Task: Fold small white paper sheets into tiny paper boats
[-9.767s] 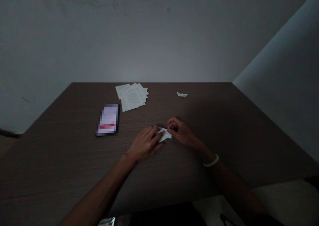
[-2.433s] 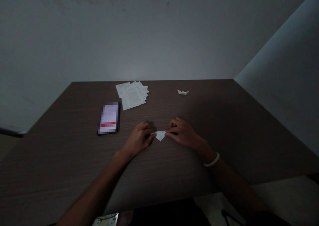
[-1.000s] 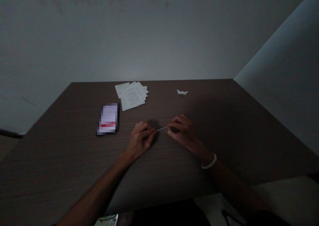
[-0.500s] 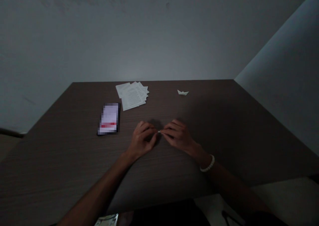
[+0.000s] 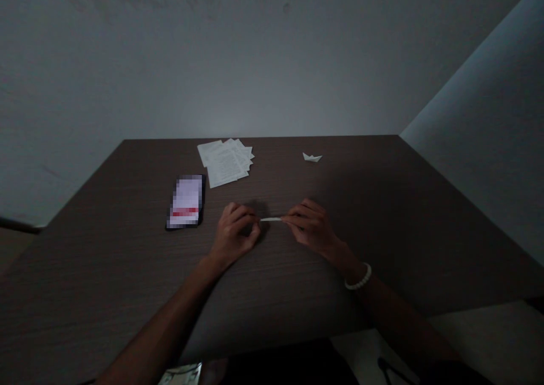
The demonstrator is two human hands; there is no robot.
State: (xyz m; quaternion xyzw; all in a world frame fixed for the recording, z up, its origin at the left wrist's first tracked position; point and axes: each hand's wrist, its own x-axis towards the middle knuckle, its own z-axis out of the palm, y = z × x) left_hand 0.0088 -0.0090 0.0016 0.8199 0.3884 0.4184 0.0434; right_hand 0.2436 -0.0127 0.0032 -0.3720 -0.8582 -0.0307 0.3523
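Observation:
Between my two hands a thin white strip of folded paper [image 5: 271, 219] is held nearly level, just above the table, seen edge-on. My left hand [image 5: 236, 227] pinches its left end between thumb and fingers. At the right end, the fingertips of my right hand [image 5: 311, 226] are closed on the paper. The fingers cover both ends, so the folds there are hidden. Beyond my right hand sits a small white paper boat [image 5: 312, 158].
A fanned pile of printed paper sheets [image 5: 227, 163] lies near the table's far edge. Left of my left hand is a phone [image 5: 186, 201] with a lit, blurred screen. The brown table [image 5: 106, 249] meets a grey wall [image 5: 263, 62] at the back.
My hands have moved apart sideways, and a longer stretch of the white paper now shows between them. The boat, sheets and phone stay where they were.

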